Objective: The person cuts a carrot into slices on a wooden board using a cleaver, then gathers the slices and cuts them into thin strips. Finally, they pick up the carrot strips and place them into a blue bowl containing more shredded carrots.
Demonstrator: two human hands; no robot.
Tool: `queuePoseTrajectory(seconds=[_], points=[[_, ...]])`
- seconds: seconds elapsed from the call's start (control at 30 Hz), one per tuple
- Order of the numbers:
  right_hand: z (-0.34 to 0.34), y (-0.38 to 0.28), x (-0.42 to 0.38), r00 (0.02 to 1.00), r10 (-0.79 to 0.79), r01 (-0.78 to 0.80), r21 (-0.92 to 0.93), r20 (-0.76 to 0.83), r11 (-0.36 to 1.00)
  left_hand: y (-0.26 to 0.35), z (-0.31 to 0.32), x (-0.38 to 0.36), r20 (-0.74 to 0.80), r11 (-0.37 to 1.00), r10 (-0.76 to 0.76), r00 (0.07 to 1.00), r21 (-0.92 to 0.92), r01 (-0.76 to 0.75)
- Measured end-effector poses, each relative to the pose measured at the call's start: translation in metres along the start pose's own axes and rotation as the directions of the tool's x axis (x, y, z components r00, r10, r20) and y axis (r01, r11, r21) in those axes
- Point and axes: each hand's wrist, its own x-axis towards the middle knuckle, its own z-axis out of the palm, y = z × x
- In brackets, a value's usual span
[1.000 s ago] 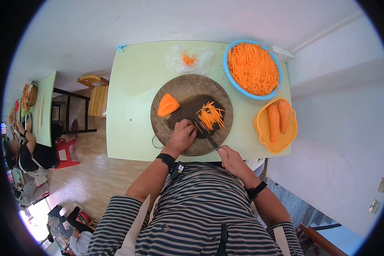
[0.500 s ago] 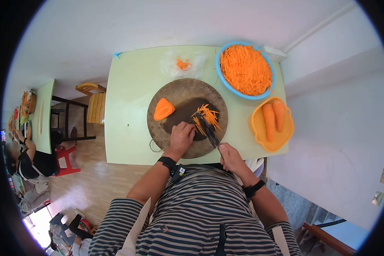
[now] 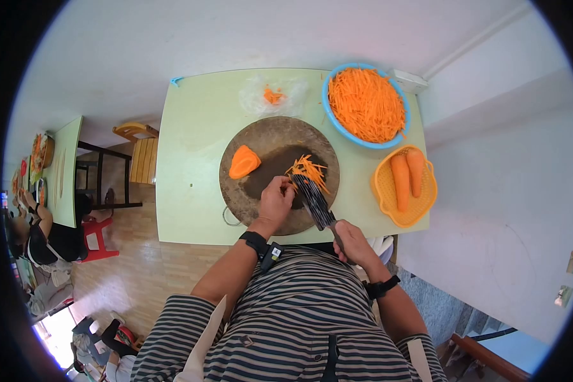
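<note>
On the round wooden cutting board (image 3: 245, 210) lies a loose heap of carrot strips (image 3: 309, 169). My right hand (image 3: 353, 244) grips the handle of a knife (image 3: 313, 202), whose broad dark blade slants up-left against the heap. Beside the blade, my left hand (image 3: 276, 198) has its fingers bent and closed; a bit of orange carrot shows at the fingertips, mostly hidden by them. Several carrot slices (image 3: 244, 163) sit stacked on the board's left part, apart from both hands.
The pale green table (image 3: 191, 153) carries a blue bowl (image 3: 327, 108) heaped with shredded carrot, a yellow basket (image 3: 420, 207) holding two whole carrots (image 3: 400, 183), and a plastic bag (image 3: 291, 95) with carrot scraps. A wooden chair (image 3: 144, 160) stands leftward. Another person (image 3: 41, 235) sits at a further table.
The knife blade has tilted so its broad face shows more, and my right hand has shifted slightly right and down. My left hand has edged up beside the blade.
</note>
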Motion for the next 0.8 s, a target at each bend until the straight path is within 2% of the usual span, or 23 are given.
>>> queuePoseTrajectory(seconds=[0.13,0.23,0.3,0.33,0.4,0.5,0.6,0.67,0.77,0.8], points=[[-0.005,0.005,-0.006,0.999,0.047,-0.046,0.067,-0.008,0.997,0.001,-0.003,0.002,-0.023,0.999,0.031,0.999,0.040,-0.030],[-0.007,0.010,-0.006,0.998,0.051,-0.046,0.135,-0.033,0.990,0.016,-0.006,0.001,-0.029,0.999,-0.001,1.000,-0.034,0.000],[-0.009,0.010,-0.006,0.999,0.047,-0.043,0.144,-0.021,0.989,0.028,-0.006,-0.001,0.078,0.998,-0.054,0.996,0.028,0.052],[-0.009,0.010,-0.006,0.999,0.045,-0.043,0.151,-0.010,0.988,0.027,-0.003,-0.001,0.078,0.998,-0.053,0.996,0.029,0.051],[-0.009,0.013,-0.007,0.999,0.039,-0.040,0.149,0.011,0.988,0.022,0.004,0.000,0.072,0.978,-0.111,0.991,-0.170,0.122],[-0.010,0.016,-0.009,0.999,0.036,-0.039,0.189,0.021,0.981,0.014,0.006,0.005,0.006,0.994,-0.071,0.997,-0.086,0.071],[-0.013,0.018,-0.010,1.000,0.019,-0.015,0.254,-0.014,0.967,0.015,-0.004,0.008,0.003,0.992,-0.101,0.995,-0.072,0.101],[-0.015,0.020,-0.012,0.999,-0.002,0.014,0.282,-0.044,0.959,0.005,0.000,0.009,-0.026,0.994,-0.061,0.998,-0.094,0.058],[-0.013,0.020,-0.010,0.997,-0.026,0.041,0.212,-0.073,0.976,0.001,-0.001,0.010,-0.091,0.988,-0.024,0.996,-0.154,0.010],[-0.011,0.021,-0.008,0.986,-0.105,0.116,0.076,-0.129,0.990,0.006,-0.003,0.010,-0.121,0.981,-0.028,0.992,-0.195,0.004]])
